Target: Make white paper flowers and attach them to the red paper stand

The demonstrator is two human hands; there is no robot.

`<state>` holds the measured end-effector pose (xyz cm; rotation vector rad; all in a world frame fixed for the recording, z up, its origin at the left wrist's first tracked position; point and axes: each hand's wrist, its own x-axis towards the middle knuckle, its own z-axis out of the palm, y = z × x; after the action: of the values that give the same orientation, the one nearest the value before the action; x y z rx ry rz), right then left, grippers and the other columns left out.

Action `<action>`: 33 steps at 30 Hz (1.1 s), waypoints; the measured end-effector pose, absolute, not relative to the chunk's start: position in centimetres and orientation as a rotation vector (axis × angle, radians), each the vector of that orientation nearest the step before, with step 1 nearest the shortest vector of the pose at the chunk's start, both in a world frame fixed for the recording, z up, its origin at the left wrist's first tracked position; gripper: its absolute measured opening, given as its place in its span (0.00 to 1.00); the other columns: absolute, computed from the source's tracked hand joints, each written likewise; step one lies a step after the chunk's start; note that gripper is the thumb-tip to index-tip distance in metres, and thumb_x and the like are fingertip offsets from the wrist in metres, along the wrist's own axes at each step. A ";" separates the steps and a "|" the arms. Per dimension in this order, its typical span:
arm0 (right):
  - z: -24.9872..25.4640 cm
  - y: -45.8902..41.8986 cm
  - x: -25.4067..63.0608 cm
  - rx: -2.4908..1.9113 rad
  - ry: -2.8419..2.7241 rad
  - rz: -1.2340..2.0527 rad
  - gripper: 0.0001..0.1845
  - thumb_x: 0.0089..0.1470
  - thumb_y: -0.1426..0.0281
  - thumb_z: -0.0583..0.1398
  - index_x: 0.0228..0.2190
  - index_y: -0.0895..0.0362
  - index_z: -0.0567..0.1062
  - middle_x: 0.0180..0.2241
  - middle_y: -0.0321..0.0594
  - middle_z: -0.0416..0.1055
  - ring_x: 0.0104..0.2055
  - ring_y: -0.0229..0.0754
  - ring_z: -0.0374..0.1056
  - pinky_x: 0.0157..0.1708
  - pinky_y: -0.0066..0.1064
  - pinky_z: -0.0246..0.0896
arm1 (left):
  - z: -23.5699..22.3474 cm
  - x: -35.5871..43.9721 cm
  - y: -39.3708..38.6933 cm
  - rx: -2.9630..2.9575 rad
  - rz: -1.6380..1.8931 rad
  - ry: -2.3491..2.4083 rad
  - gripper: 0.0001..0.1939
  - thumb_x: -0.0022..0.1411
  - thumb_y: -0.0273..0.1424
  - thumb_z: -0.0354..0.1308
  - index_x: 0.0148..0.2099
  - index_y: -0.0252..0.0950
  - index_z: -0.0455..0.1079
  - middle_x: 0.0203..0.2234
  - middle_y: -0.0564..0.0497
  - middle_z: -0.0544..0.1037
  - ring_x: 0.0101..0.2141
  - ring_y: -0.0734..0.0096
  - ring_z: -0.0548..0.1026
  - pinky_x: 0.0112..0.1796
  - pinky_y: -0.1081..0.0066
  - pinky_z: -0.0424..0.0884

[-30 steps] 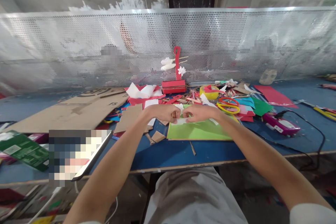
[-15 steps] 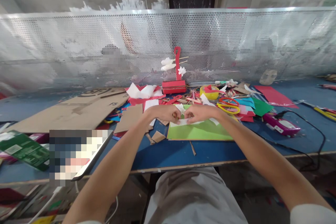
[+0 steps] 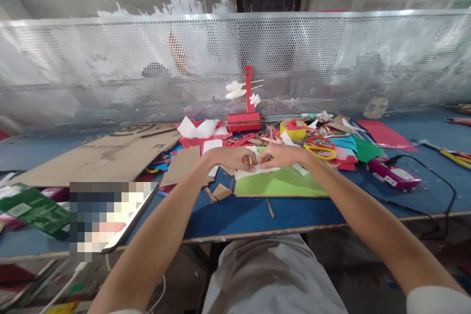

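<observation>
Over a light green sheet [image 3: 283,184] on the blue table, my left hand [image 3: 237,158] and my right hand [image 3: 277,156] meet almost fingertip to fingertip. Both have their fingers curled and pinched on a narrow strip of white paper [image 3: 243,173], which lies across the green sheet. Small white paper pieces [image 3: 300,169] rest beside and behind my hands. Behind them stands a red paper stand [image 3: 243,121] with a hooked red upright [image 3: 248,89], white paper flowers and thin sticks.
Flat cardboard [image 3: 99,154] and a tablet [image 3: 128,216] lie at left. Yellow-handled scissors [image 3: 320,152], a yellow tape roll [image 3: 292,130] and coloured paper scraps crowd the back. A purple device [image 3: 394,175] with a black cable sits at right. A perforated metal screen [image 3: 312,59] borders the table.
The white strip has shifted left on the green sheet, with its left end showing more. My right fingers have moved slightly; my arms stay almost in place.
</observation>
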<state>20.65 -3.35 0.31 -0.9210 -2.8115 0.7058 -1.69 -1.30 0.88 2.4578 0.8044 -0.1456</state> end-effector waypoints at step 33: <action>0.5 -2.3 22.0 -0.912 -2.730 0.658 0.17 0.60 0.59 0.55 0.39 0.59 0.76 0.34 0.41 0.76 0.32 0.38 0.65 0.31 0.28 0.56 | 1.0 -1.0 -1.2 2.491 0.193 0.666 0.12 0.63 0.37 0.52 0.32 0.35 0.66 0.24 0.53 0.67 0.26 0.75 0.64 0.29 0.72 0.59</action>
<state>22.05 -2.32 0.48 -0.9115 -2.7296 0.6578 -1.02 -1.18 0.98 2.4912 0.6660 0.1935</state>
